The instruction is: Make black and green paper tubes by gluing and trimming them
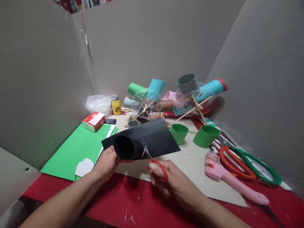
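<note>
My left hand point(111, 160) grips a black paper tube point(137, 148) with its round opening facing me. A flat sheet of black paper point(160, 134) spreads out behind the tube and looks joined to it. In my right hand point(171, 177) are small scissors point(159, 169) with red handles, my fingers through the loops. Their blades are parted, at the black paper close to the tube's right end. How far the blades reach into the paper I cannot tell. Some of my left fingers are hidden beneath the tube.
Green card point(67, 152) and a red box point(93, 121) lie left. Green paper rings point(206, 136) stand right, by a pink tool point(230, 179) and large scissors point(249, 171). Coloured tubes point(155, 88) and wooden sticks point(185, 114) crowd the back. Grey walls point(147, 41) enclose the red table point(114, 202).
</note>
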A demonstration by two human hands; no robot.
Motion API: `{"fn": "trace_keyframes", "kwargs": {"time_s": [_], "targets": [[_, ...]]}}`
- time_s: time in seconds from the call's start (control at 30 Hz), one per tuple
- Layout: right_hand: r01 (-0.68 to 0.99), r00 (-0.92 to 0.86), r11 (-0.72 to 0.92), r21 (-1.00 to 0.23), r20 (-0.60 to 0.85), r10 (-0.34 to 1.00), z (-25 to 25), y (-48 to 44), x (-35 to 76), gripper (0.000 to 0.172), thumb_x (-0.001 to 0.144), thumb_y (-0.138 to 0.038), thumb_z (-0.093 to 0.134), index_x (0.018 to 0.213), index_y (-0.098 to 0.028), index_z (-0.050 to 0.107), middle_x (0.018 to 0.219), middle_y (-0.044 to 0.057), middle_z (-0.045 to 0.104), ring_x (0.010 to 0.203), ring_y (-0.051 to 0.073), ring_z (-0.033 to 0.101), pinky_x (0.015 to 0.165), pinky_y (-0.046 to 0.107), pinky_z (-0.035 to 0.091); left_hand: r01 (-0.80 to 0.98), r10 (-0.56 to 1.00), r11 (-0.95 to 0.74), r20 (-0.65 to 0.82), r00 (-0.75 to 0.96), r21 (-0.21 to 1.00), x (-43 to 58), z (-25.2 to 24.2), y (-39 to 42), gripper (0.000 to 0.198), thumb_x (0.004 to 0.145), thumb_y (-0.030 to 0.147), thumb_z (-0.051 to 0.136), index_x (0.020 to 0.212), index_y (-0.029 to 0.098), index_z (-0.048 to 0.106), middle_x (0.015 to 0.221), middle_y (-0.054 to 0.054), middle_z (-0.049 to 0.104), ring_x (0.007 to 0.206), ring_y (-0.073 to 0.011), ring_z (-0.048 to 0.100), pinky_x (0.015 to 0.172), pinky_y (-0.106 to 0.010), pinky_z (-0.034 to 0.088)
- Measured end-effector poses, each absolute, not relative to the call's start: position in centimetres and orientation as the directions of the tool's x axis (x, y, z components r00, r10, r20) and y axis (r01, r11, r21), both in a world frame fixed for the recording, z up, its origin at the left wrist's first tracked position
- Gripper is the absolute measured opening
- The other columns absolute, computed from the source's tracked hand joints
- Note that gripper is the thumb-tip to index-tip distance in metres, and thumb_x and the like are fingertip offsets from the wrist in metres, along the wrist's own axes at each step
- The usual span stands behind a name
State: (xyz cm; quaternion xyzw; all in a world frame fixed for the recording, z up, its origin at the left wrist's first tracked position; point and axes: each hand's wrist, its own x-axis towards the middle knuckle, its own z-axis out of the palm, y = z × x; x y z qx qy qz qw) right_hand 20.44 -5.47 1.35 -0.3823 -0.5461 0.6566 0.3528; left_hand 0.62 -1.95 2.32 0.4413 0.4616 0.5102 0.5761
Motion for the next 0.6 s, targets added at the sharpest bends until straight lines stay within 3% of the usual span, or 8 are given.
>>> {"fn": "trace_keyframes", "kwargs": {"time_s": [0.23,0.43,0.6], "targets": [[-0.125,-0.484,-0.165,-0.978,-0.085,0.871,0.93,-5.17,20.85,0.060,0.083,-0.066,0.059,0.051,-0.020,0.036,0.042,-0.009,0.028,0.039,0.006,0.020,0.041,0.025,0.011,-0.234,0.990,0.141,-0.132,0.054,0.962,0.40,2.59,-1.78,0.023,0.057,0.030,0.078,0.071,0.014,0.070,0.074,-0.006,0.069,0.069,-0.0177,0.061,0.062,-0.030,0.054],[-0.162,-0.493,-0.187,-0.969,-0.085,0.866,0.95,-5.18,20.85,0.059,0.083,-0.062,0.062,0.054,-0.021,0.031,0.047,-0.010,0.025,0.043,0.006,0.017,0.043,0.026,0.011,-0.274,0.992,0.120,-0.101,0.079,0.954,0.31,2.86,-1.57,0.028,0.056,0.032,0.080,0.052,0.016,0.057,0.053,0.002,0.053,0.052,-0.0094,0.047,0.058,-0.029,0.054],[-0.147,-0.478,-0.177,-0.973,-0.087,0.874,1.31,-5.30,20.79,0.060,0.081,-0.063,0.065,0.054,-0.021,0.031,0.048,-0.010,0.025,0.044,0.006,0.017,0.044,0.026,0.011,-0.273,0.991,0.124,-0.106,0.077,0.954,0.20,3.10,-1.59,0.022,0.055,0.028,0.080,0.068,0.013,0.071,0.063,-0.003,0.065,0.063,-0.0154,0.060,0.058,-0.028,0.054]]}}
